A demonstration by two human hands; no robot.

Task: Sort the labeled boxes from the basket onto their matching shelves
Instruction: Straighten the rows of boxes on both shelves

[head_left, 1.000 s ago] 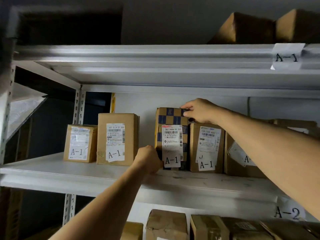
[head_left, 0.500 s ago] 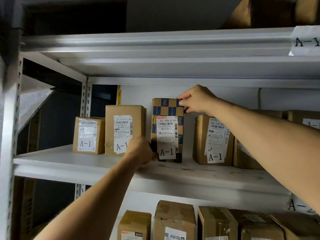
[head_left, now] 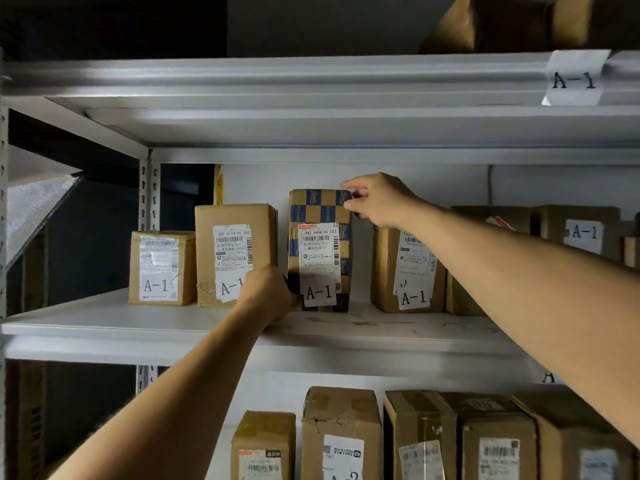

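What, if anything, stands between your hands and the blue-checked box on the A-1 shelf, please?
Nothing visible does: the left hand is at the blue-checked box's lower left edge and the right hand at its top right corner.

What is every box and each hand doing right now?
checkered box: upright on the shelf, A-1 label facing out
left hand: curled at its lower left corner
right hand: pinching its top right corner
tall plain box: upright, untouched
small box: upright, leftmost
shelf: holds the A-1 row

Checkered box (head_left: 320, 216): "642 H468-00 033", "A-1"; neighbouring brown box (head_left: 235, 252): "350 0174-01 555"; shelf tag (head_left: 574, 77): "A-1"
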